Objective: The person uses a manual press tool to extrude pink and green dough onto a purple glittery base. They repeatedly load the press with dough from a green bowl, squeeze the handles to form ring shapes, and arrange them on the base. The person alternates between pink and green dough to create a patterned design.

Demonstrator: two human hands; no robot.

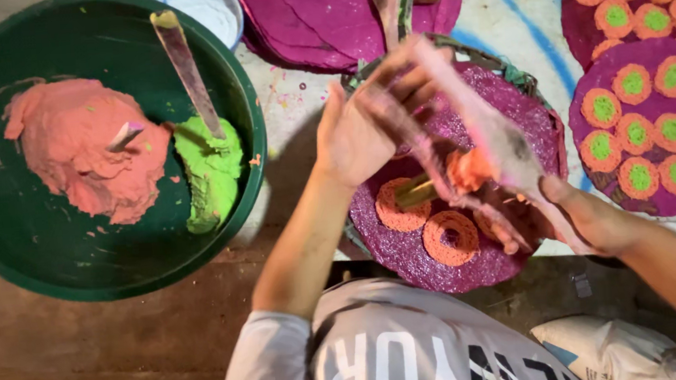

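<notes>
Two hands work soft, crumbly orange paste point(467, 169) over the purple disc point(445, 254). Left hand point(354, 137) is half closed around a brass tube point(416, 192); right hand point(585, 212) is closed on a flat stick point(492, 124). Two orange rings point(450, 238) lie on the disc, the green basin point(9, 253) well apart.

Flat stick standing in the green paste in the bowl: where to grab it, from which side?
Grip the flat stick on its bare upper shaft, pinching across the two flat faces. Probably come from above, over the bowl rim: its lower end is buried in the green paste and it leans up and away, top end free.
</notes>
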